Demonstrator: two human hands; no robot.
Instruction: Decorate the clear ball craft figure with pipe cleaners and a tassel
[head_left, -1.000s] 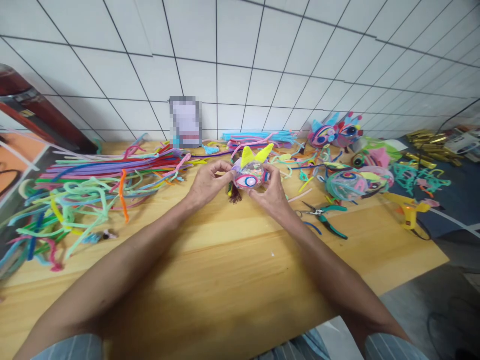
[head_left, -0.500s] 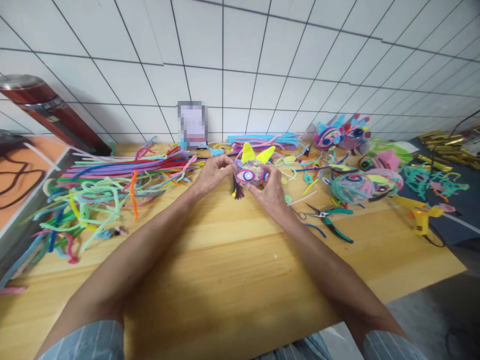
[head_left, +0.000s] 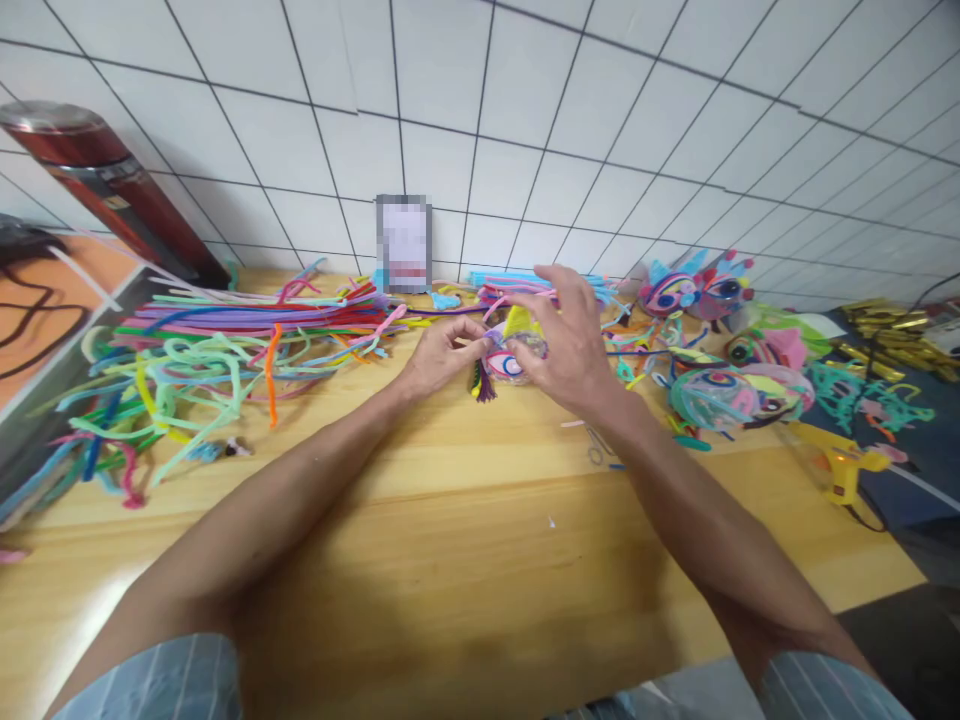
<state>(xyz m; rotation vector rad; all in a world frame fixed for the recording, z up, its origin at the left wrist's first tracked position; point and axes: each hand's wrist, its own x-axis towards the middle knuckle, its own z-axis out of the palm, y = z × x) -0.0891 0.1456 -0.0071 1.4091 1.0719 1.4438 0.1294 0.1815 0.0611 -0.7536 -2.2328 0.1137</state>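
Observation:
A small craft animal head (head_left: 504,364) has a clear body, a ringed pipe-cleaner eye, yellow ears and a dark tassel at its left side. My left hand (head_left: 444,358) pinches the left edge of this head between thumb and fingertips. Over its right part is my right hand (head_left: 568,345), fingers spread and raised, the thumb in front of the head. Whether that thumb touches it I cannot tell. The right hand hides the right side of the head and part of the ears.
Pipe cleaners (head_left: 225,370) lie heaped on the left, with a red thermos (head_left: 120,195) behind. A phone (head_left: 405,243) leans on the tiled wall. Finished craft heads (head_left: 712,390) stand at right, near a yellow glue gun (head_left: 845,470). Scissors (head_left: 595,447) show partly beside my right forearm.
My right hand has let go of the head's right side, risen and spread its fingers. My left hand keeps its pinch. The camera view has shifted slightly.

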